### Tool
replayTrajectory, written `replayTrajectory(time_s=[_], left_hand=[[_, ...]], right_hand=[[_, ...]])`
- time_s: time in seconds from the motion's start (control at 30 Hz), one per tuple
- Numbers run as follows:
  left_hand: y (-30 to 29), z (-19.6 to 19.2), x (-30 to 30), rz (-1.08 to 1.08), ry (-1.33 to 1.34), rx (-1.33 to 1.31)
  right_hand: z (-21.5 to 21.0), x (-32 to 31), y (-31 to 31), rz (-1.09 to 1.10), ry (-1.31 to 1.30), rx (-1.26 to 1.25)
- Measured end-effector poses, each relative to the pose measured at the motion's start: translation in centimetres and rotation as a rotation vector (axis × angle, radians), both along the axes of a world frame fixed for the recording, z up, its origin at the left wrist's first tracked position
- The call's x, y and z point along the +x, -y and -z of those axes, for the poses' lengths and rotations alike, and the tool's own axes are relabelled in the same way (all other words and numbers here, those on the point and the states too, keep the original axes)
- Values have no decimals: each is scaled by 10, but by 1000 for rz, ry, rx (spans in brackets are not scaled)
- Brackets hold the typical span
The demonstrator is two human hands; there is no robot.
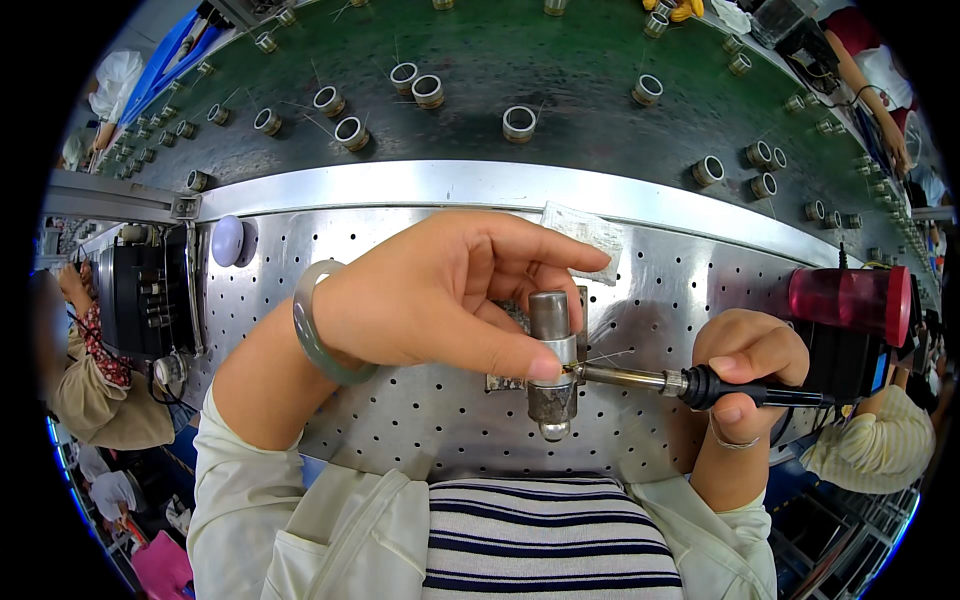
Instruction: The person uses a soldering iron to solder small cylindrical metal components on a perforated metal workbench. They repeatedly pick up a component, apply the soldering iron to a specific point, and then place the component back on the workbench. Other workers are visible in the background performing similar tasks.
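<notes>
Here the left hand [430, 295] curls over a small upright metal cylinder [552, 365] that stands near the front edge of the perforated steel table [420, 420], about midway along it; the thumb and fingers [560, 255] close on the cylinder's upper part, the thumb tip pressing its side. The right hand [745, 375] is clenched around the black handle of a soldering iron [680, 381], which lies nearly level, its metal tip touching the cylinder's right side just beside the thumb. A fine wire sticks out from that same spot. A pale green bangle [318, 325] sits on the left wrist. A red translucent container [850, 298] stands at the table's right edge, just behind the right hand. Beyond the table's back edge, a dark green belt [560, 70] carries many small metal rings [519, 123], scattered well apart.
</notes>
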State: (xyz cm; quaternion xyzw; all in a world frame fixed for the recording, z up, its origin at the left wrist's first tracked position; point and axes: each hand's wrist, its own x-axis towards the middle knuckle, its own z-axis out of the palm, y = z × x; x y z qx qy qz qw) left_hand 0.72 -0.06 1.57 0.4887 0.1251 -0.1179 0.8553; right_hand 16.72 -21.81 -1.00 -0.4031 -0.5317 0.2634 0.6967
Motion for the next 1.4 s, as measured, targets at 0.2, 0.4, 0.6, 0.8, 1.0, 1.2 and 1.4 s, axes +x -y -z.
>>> replayTrajectory(time_s=[0.2, 0.4, 0.6, 0.8, 1.0, 1.2, 1.4], left_hand=[[-2, -1, 0, 23, -19, -40], [-3, 3, -1, 25, -8, -61], [-4, 6, 0, 43, 23, -102], [-9, 17, 3, 98, 130, -144], [-21, 21, -3, 148, 185, -151], [-35, 13, 0, -45, 191, -40], [-98, -1, -44, -569, 162, 805]], right_hand=[[2, -2, 3, 43, -73, 6], [2, -2, 1, 26, -34, -7], [3, -1, 3, 3, -57, -24], [-5, -6, 8, 226, -272, -81], [-5, -7, -2, 215, -286, -83], [-15, -15, -1, 291, -259, -125], [-12, -17, 1, 368, -298, -103]])
